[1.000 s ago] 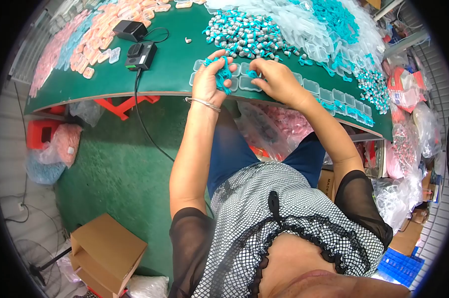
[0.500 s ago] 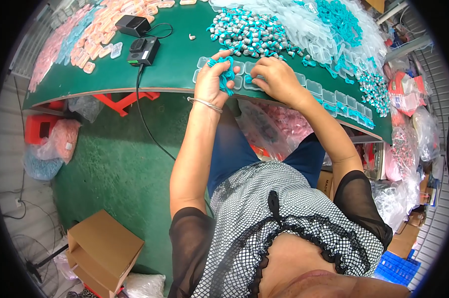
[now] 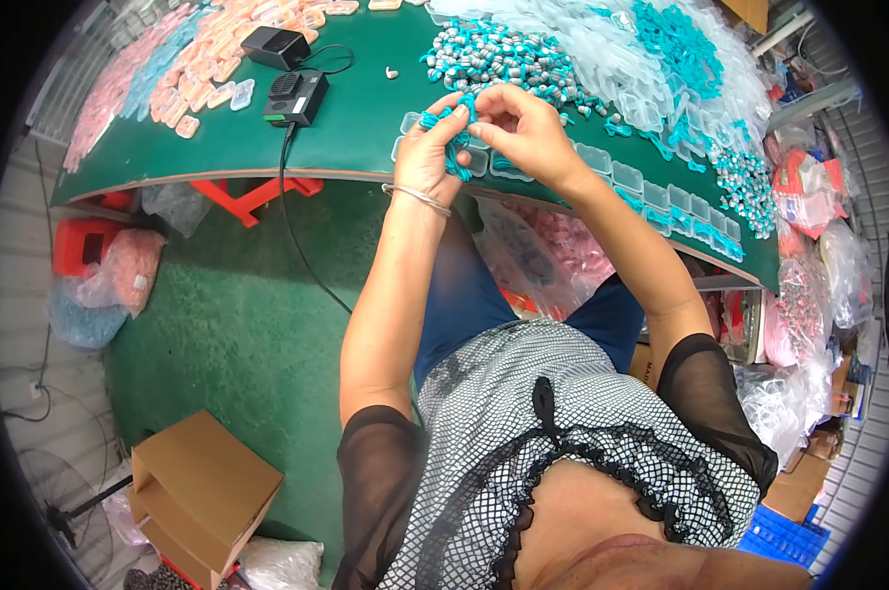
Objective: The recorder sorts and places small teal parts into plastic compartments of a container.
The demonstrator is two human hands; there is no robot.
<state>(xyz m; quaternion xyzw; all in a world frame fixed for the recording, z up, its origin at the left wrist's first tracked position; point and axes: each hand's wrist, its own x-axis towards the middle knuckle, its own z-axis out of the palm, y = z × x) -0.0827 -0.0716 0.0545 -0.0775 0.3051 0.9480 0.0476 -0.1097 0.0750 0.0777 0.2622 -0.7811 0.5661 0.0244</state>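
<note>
the left hand [image 3: 427,157] is raised over the near edge of the green desk [image 3: 358,123], its fingers curled around a bundle of teal cords [image 3: 453,157], with loops poking out between them. the right hand [image 3: 525,136] meets it from the right, thumb and forefinger bent together at the far end of the bundle; i cannot tell whether a strand is caught between those fingertips. a pale bracelet [image 3: 417,198] circles the left wrist.

beneath the hands and on to the right, a row of clear cases [image 3: 626,178] follows the near edge; teal pieces lie in or along those toward the right end. just beyond the hands sits a heap of grey-and-teal pieces [image 3: 498,64], and to its right a broad pile of clear plastic [image 3: 602,54] with a mound of teal pieces [image 3: 675,49] on it. well to the left are two black boxes [image 3: 297,96], the nearer one trailing a black cable [image 3: 286,172] off the desk, and past them orange cases [image 3: 194,84]. a cardboard box [image 3: 208,482] stands on the green floor [image 3: 238,295], near left.
</note>
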